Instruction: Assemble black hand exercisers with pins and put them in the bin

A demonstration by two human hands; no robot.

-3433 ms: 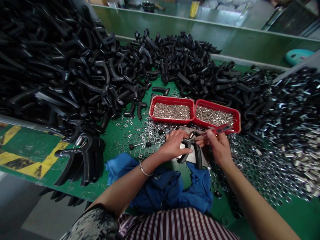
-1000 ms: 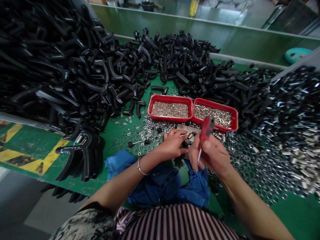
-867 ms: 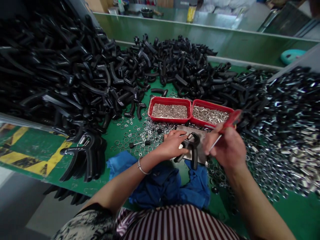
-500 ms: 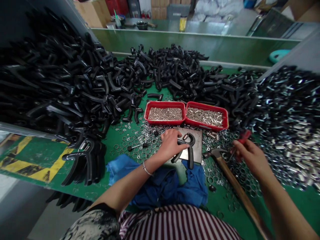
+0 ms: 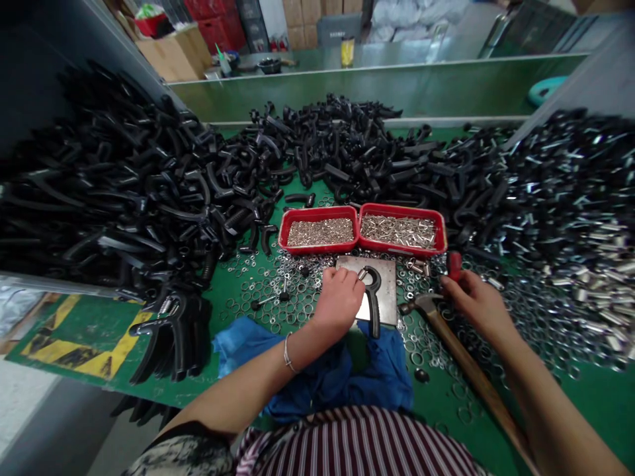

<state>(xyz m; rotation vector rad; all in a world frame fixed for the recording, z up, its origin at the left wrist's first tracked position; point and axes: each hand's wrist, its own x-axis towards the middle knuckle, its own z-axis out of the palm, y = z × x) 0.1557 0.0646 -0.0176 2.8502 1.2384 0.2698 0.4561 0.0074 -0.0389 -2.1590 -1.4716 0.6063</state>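
My left hand is wrapped round one handle of a black spring clamp, over a metal plate at the centre. The clamp's other handle points toward me. To the right, my right hand holds a small tool with a red handle, its lower end hidden. Just left of that hand lies the head of a hammer with a wooden handle. A blue cloth lies in front of the plate.
Behind the plate stand two red trays of small metal parts. Black clamp parts pile up left and behind; metal pieces heap at right. Finished-looking clamps stand at the left edge. Rings lie scattered.
My left fingers have closed further round the clamp's handle. My right hand has moved left with the red-handled tool, which now stands more upright. The camera view has shifted slightly.
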